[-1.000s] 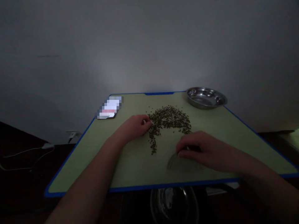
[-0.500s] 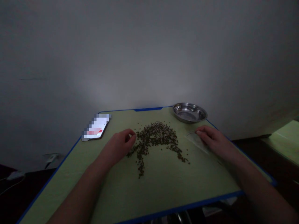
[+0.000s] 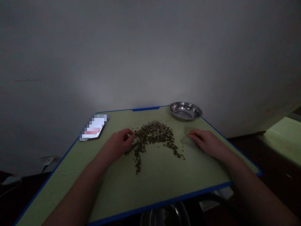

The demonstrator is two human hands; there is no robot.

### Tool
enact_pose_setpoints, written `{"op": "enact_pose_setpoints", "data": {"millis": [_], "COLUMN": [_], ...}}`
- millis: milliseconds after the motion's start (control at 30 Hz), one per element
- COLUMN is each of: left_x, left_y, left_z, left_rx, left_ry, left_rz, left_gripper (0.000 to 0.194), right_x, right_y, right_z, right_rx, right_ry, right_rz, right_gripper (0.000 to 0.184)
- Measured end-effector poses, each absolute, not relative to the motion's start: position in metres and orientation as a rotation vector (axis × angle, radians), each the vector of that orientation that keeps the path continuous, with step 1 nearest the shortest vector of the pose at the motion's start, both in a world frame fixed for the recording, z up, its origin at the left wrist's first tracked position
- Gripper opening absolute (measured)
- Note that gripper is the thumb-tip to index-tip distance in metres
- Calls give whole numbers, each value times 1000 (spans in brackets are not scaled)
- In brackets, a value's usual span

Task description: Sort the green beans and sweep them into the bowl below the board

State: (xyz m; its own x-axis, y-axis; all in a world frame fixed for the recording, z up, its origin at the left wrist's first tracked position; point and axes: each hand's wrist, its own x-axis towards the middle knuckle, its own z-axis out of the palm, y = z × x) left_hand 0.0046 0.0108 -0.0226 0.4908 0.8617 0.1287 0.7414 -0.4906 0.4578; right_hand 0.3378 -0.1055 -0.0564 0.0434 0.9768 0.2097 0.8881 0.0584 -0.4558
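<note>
Green table [image 3: 150, 185] with a blue edge, pushed against a grey wall [image 3: 150, 56]; dim light. Small dark grains [image 3: 154, 130] lie loose around the middle of the tabletop, in a rough arch: thickest on the far side, one trail running toward the near side on the left, a shorter one straggling off near right, a few strays around. Left hand [image 3: 122, 140] is at the left end of the grains, fingers curled, thumb and index close together; cannot tell whether it grips any grains. Right hand [image 3: 208, 142] is to the right of the grains, apart from them, pinching the edge of a clear item [image 3: 185, 140] between thumb and fingers; the item's full shape is hard to make out. Metal bowl [image 3: 184, 118] sits upright at the far right corner, beyond the right hand. Phone [image 3: 95, 127] lies at the far left, screen lit, mostly pixelated. A shiny metal container [image 3: 164, 216] shows below the near edge, partly cut off. Plug [image 3: 48, 161] at the wall, left of the table.
</note>
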Motion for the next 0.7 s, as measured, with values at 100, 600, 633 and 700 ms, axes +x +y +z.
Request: {"op": "enact_pose_setpoints", "data": {"millis": [100, 600, 633, 700], "left_x": [6, 10, 10, 10], "left_y": [10, 6, 6, 6], "left_z": [-22, -20, -20, -21], "left_rx": [2404, 2420, 2423, 2435], "left_ry": [1320, 1292, 1291, 1291], "left_rz": [487, 445, 447, 457], "left_gripper": [28, 27, 27, 27], "right_x": [335, 323, 322, 319], "right_y": [-112, -140, -142, -146], "right_z": [-57, -57, -56, -56], "right_rx": [-1838, -1837, -1846, -1858], "right_ry": [-1912, -1951, -1949, -1932], "right_rz": [296, 389, 392, 386], "right_gripper": [25, 27, 27, 27]}}
